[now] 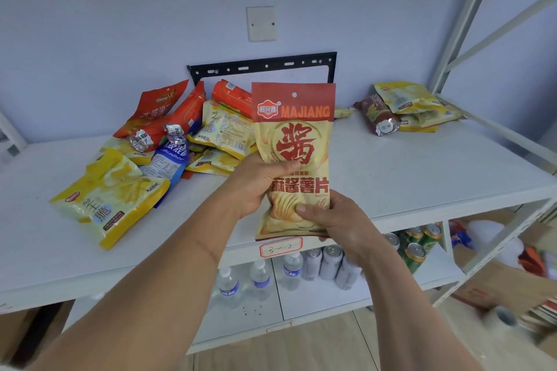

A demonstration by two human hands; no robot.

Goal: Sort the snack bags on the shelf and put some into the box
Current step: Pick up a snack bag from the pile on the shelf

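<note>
- A red and cream chip bag [294, 156] is held upright at the centre of the view, in front of the white shelf [391, 172] and just above its front edge.
- The left hand [256, 187] is closed on the bag's left edge at mid-height, thumb across the front.
- The right hand [328, 217] is closed on the bag's lower right corner, thumb pressed onto the front; its fingers behind the bag are hidden.
- A loose heap of snack bags [168, 141] is spread on the shelf at about 10 o'clock from the held bag: yellow, orange-red and one blue, overlapping one another.
- A smaller stack of bags [407, 108] is seen at about 2 o'clock, well apart from the heap, near the shelf's right upright.
- Water bottles [259, 277] and cans [331, 262] are stored on the shelf below.
- A cardboard box [506, 286] is partly visible at 4 o'clock, low and to the right; its opening cannot be made out clearly.
- The bag is judged to be light, puffed with air, with a slick, crinkly film and brittle contents.
- It is best taken by the flat sealed edges or lightly across the middle; a hard squeeze could crush the chips or let the film slip.
</note>
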